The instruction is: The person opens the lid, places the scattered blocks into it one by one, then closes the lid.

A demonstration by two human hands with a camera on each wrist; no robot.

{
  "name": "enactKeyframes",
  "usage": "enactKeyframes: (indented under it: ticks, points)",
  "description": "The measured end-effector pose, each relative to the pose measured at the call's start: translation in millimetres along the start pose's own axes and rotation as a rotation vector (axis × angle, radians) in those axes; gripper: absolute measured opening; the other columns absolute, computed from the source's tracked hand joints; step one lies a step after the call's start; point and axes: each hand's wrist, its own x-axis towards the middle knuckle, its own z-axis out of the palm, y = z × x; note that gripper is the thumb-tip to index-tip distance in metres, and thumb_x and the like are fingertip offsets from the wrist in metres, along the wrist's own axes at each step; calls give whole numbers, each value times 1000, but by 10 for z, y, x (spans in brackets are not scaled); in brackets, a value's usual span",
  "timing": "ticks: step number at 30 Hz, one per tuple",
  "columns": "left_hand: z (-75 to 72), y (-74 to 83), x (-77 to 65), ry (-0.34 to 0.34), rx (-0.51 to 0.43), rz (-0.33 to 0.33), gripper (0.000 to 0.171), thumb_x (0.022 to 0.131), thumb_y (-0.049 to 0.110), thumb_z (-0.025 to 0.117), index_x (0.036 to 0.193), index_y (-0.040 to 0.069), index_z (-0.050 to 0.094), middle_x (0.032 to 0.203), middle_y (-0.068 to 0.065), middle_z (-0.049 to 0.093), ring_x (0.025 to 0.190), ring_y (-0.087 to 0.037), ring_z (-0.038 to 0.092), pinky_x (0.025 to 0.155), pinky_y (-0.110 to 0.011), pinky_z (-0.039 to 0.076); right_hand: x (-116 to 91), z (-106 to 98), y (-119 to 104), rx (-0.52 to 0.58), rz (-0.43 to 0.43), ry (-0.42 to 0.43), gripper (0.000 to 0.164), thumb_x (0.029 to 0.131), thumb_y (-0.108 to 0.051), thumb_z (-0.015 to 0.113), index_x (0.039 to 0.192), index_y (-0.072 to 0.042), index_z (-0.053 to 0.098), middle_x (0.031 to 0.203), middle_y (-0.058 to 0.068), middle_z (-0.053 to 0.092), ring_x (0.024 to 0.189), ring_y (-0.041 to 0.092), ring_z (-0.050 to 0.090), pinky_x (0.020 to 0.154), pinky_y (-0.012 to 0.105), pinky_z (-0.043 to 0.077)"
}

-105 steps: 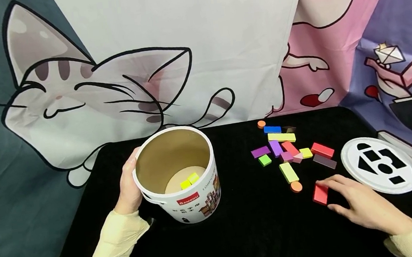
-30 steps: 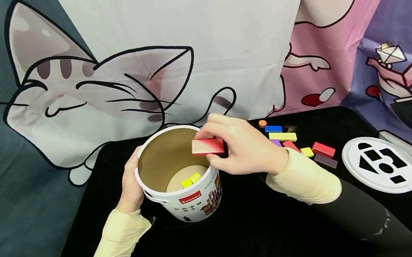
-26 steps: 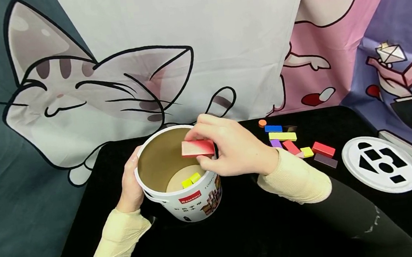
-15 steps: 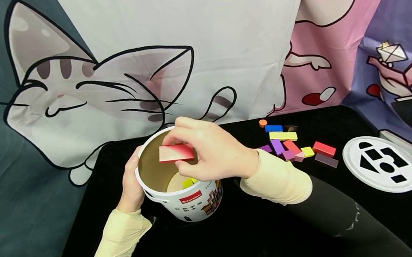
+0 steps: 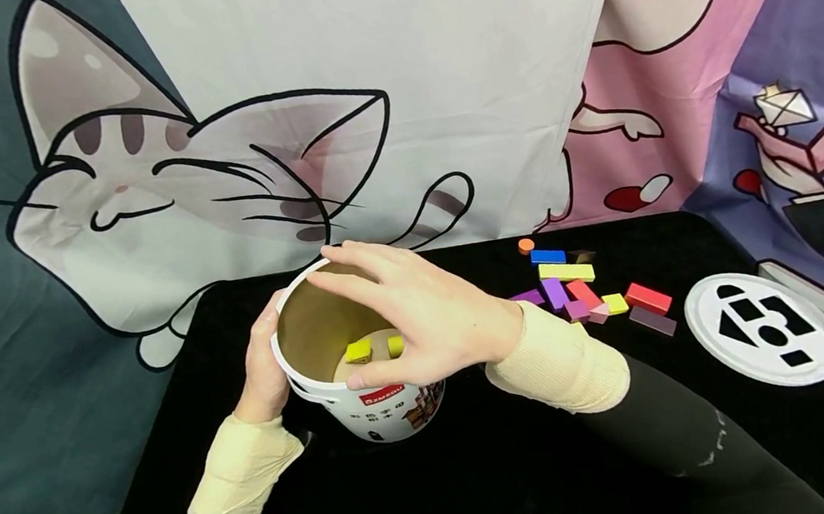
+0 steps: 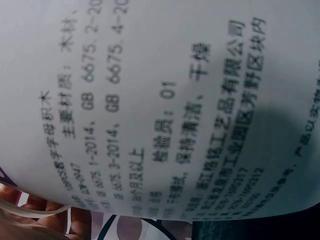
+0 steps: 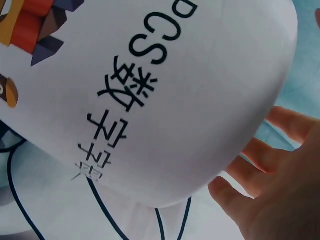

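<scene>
My left hand point(image 5: 262, 373) grips the left side of a white bucket point(image 5: 354, 420) with printed labels, which stands with its mouth tipped toward me. In the left wrist view, the fingers point(image 6: 80, 222) show past the bucket's printed wall point(image 6: 165, 110). Over the bucket's mouth, my right hand point(image 5: 418, 315) is spread with thumb and fingers apart, holding nothing. Two yellow blocks point(image 5: 358, 352) are visible on the bucket's floor; the right hand covers part of the inside, and no red block shows there. The right wrist view has the right hand point(image 7: 275, 175) beside the outer wall.
Right of the bucket lie loose coloured blocks, among them a red block point(image 5: 648, 298), a long yellow block point(image 5: 567, 272), a blue block point(image 5: 548, 257) and an orange disc point(image 5: 526, 246). A white lid point(image 5: 738, 358) with shaped cutouts lies farther right. Printed curtain point(image 5: 483, 73) hangs behind the table.
The right hand picked up a red block from the table, carried it left over the bucket and let go; its fingers have spread. A yellow block inside shifted left. The left hand kept its hold.
</scene>
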Motion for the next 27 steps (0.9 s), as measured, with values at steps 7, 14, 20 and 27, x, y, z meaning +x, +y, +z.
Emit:
enactKeyframes:
  ticks: [7, 14, 20, 27]
  points:
    - [-1, -4, -5, 25, 12, -11, 54, 103, 32, 32, 130, -12, 49, 124, -12, 59, 115, -27, 52, 99, -38, 40, -81, -20, 3, -22, 14, -13, 92, 82, -73, 54, 153, -15, 42, 160, 9, 32, 145, 26, 29, 117, 39, 21]
    - [3, -4, 0, 23, -12, -10, 49, 103, 33, 33, 127, -2, 57, 122, -9, 60, 113, -25, 52, 99, -38, 39, -220, -75, 78, -40, 66, -29, 94, 81, -74, 54, 154, -17, 40, 162, 6, 28, 148, 24, 24, 119, 41, 18]
    - [4, 1, 6, 24, -25, -11, 49, 103, 35, 34, 127, 0, 58, 123, -8, 61, 115, -25, 52, 100, -39, 38, -365, -88, 194, -32, 78, -11, 93, 81, -70, 58, 152, -12, 42, 161, 9, 30, 148, 27, 24, 118, 44, 19]
    - [9, 4, 10, 23, -25, -11, 48, 103, 34, 34, 126, -1, 58, 122, -8, 61, 114, -24, 52, 100, -38, 39, -591, -58, 277, -24, 118, 7, 94, 80, -67, 62, 153, -11, 41, 160, 11, 31, 148, 28, 26, 116, 48, 23]
